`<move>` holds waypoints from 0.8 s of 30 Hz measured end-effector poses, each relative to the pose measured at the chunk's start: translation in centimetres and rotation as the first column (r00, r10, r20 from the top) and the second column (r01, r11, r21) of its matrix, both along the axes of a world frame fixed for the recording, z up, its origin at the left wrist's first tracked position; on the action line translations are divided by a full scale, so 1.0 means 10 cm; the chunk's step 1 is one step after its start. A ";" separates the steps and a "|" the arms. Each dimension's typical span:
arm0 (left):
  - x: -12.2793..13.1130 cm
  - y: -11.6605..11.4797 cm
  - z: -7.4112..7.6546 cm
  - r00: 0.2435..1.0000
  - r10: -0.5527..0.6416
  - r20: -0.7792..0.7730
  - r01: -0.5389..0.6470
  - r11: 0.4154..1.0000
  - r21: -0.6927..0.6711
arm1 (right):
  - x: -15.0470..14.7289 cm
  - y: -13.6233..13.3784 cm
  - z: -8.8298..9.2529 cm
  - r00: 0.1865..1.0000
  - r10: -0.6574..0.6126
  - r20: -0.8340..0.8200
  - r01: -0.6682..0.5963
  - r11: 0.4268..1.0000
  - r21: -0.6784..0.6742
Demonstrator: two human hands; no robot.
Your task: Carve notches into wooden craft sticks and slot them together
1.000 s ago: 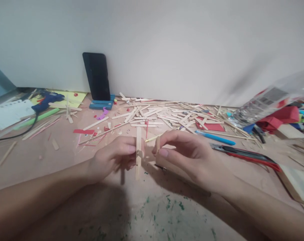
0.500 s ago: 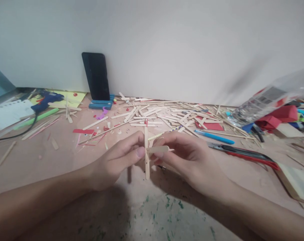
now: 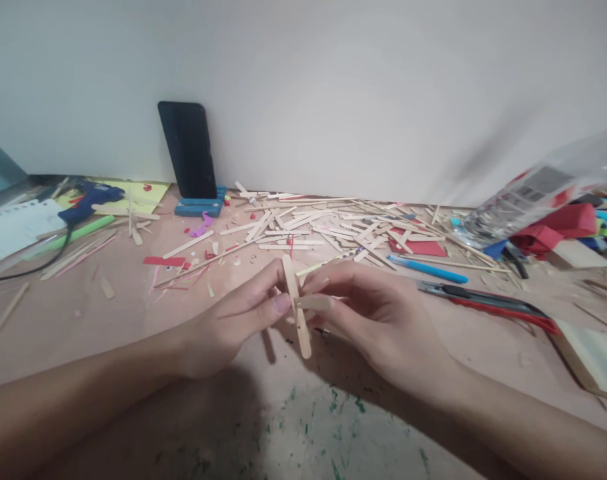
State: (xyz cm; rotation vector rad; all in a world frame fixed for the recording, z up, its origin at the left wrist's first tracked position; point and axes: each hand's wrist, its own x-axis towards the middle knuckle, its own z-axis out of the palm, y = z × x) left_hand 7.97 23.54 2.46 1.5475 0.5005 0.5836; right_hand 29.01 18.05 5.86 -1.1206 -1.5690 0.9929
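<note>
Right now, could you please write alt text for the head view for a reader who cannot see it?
The left hand pinches a tilted craft stick while the right hand holds a short piece across it, above a table. Loose sticks, a glue gun and a propped phone lie behind.

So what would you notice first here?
In the middle, the left hand pinches a nearly upright stick, and the right hand holds a short piece across it. Behind them a heap of sticks litters the table, and a black phone leans on the wall at back left.
</note>
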 end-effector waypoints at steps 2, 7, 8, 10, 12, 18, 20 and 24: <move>0.00 0.01 -0.01 1.000 -0.020 0.004 0.020 1.000 -0.014 | 0.00 -0.02 0.00 0.999 -0.001 0.042 -0.001 0.999 0.054; -0.02 0.00 -0.04 0.998 -0.055 0.036 0.059 0.991 -0.121 | 0.00 -0.03 -0.02 0.996 -0.018 0.089 0.010 0.996 0.091; -0.02 0.00 -0.04 0.998 -0.056 0.034 0.059 0.991 -0.124 | 0.00 -0.02 -0.02 0.996 -0.022 0.091 0.014 0.996 0.092; -0.02 0.01 -0.04 0.999 -0.052 0.002 0.052 0.992 -0.118 | 0.00 -0.01 -0.02 0.995 -0.026 0.093 0.018 0.996 0.091; -0.02 0.02 -0.05 0.999 -0.024 -0.022 0.022 0.995 -0.101 | 0.01 0.00 -0.02 0.997 -0.022 0.079 0.016 0.997 0.075; 0.01 0.04 -0.08 0.999 0.029 0.041 -0.027 0.998 -0.062 | 0.01 0.04 -0.02 0.995 -0.047 -0.091 0.035 0.990 -0.137; 0.03 0.03 -0.09 0.996 0.033 0.085 -0.026 0.997 -0.079 | 0.02 0.06 -0.01 0.986 -0.047 -0.159 0.016 0.981 -0.192; 0.06 -0.01 -0.12 0.975 0.175 0.140 -0.169 0.984 -0.055 | 0.08 0.12 0.00 0.953 -0.043 -0.300 -0.059 0.944 -0.323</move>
